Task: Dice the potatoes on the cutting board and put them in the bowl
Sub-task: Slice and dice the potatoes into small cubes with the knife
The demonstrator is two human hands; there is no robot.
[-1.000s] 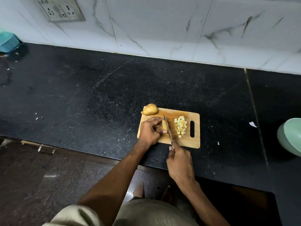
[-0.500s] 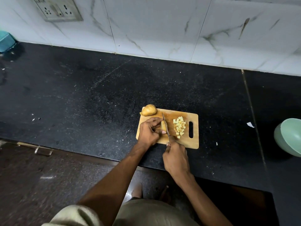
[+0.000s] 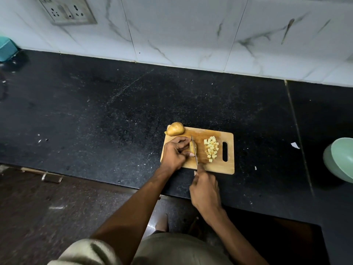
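The left hand point(image 3: 174, 153) holds a potato piece point(image 3: 192, 148) down on the board point(image 3: 219, 167). The right hand point(image 3: 205, 186) grips the knife point(image 3: 194, 150). Tuck fingertips back and cut straight down (cubes point(image 3: 211, 148) wait beside; bowl point(image 3: 340, 159) is far right).

Dim, bluish indoor light (brighter on the wall), wide-angle bending at edges
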